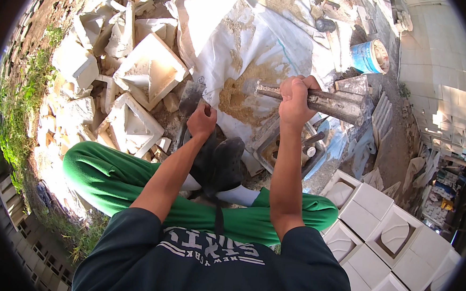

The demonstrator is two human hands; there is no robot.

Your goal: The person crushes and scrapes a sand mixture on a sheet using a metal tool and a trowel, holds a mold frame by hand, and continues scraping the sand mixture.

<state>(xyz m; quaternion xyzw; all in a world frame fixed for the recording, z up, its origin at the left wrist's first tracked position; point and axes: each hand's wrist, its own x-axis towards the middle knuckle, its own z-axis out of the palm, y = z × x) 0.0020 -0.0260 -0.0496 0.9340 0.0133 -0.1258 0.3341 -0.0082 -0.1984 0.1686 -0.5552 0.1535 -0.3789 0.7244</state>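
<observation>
My right hand is wrapped round a cement-crusted tool, raised above the ground sheet. A narrow end sticks out left of the fist; the thicker, block-like part points right. My left hand is closed, fingers curled, at the lower end of a dark grey, flat, blade-like piece. How it grips that piece is partly hidden. Below the right hand stands a grey tub with a handled tool in it, partly covered by my forearm. Sandy material lies on the white sheet between my hands.
White moulded blocks, some broken, are heaped at the left. Patterned white blocks stand in rows at the lower right. A blue and white bucket lies tilted at the upper right. My black shoes are just in front of me.
</observation>
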